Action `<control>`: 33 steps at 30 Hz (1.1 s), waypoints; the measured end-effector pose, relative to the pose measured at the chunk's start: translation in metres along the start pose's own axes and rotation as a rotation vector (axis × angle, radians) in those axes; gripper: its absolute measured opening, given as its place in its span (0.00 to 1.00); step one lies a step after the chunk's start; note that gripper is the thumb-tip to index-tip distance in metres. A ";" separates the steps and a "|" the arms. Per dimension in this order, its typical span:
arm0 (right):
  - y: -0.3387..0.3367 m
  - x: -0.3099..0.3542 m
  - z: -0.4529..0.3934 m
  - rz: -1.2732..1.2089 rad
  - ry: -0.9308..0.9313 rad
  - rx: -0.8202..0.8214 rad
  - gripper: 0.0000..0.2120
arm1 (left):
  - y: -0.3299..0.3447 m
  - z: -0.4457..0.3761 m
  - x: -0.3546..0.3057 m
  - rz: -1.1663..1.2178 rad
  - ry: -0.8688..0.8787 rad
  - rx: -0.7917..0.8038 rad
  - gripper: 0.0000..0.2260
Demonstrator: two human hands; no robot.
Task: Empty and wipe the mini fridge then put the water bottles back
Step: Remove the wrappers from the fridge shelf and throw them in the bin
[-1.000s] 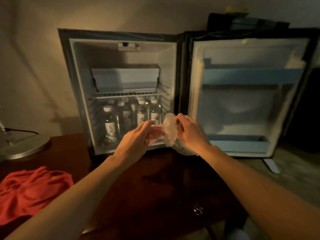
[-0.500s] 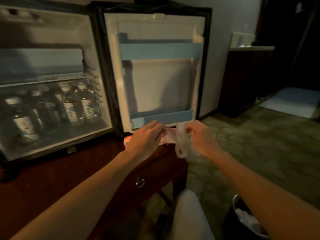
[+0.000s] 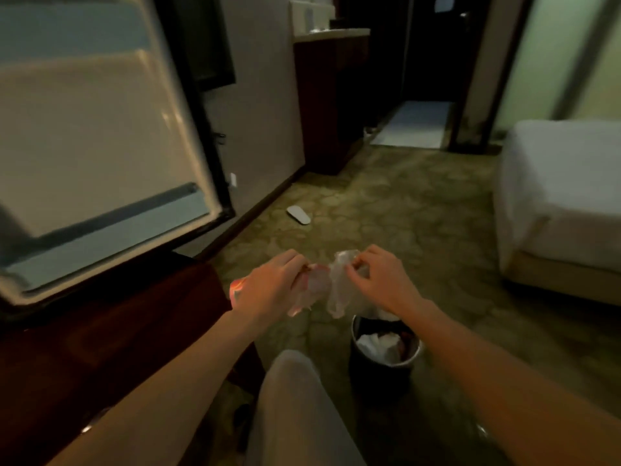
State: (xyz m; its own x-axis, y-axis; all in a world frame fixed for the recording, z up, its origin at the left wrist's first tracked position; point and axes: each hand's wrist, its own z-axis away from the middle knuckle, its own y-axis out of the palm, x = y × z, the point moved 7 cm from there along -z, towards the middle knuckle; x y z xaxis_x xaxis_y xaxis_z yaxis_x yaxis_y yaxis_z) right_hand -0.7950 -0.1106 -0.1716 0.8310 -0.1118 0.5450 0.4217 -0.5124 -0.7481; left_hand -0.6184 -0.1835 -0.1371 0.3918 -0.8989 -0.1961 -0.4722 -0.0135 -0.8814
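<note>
As view swung right | both grips pinch plastic wrap [image 3: 339, 290] | now above bin [image 3: 386, 348]

Dark round waste bin [image 3: 383, 368] on patterned green carpet [image 3: 403, 210], crumpled white paper inside. 1 white slipper [image 3: 298, 215] near the skirting. White-sheeted bed [image 3: 557, 190] at right. Dark wooden cabinet [image 3: 322, 102] against the wall. Pale mat [image 3: 415, 124] in the doorway.

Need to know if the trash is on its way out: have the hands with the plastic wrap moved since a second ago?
Yes. Both hands and the wrap have left the fridge front, passed its door, and now sit rightward above the bin.
</note>
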 end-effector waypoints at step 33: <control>0.084 -0.301 0.051 -0.108 0.660 0.077 0.09 | 0.333 -0.108 -0.020 0.043 -0.091 0.367 0.13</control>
State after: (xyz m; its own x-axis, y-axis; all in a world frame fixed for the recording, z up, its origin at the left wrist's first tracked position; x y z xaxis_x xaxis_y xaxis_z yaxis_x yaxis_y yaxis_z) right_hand -0.9913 -0.0770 -0.4177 0.3969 -0.5729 0.7171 0.5351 -0.4903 -0.6879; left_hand -0.8688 -0.2167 -0.3808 0.4544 -0.8523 -0.2589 -0.1817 0.1959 -0.9637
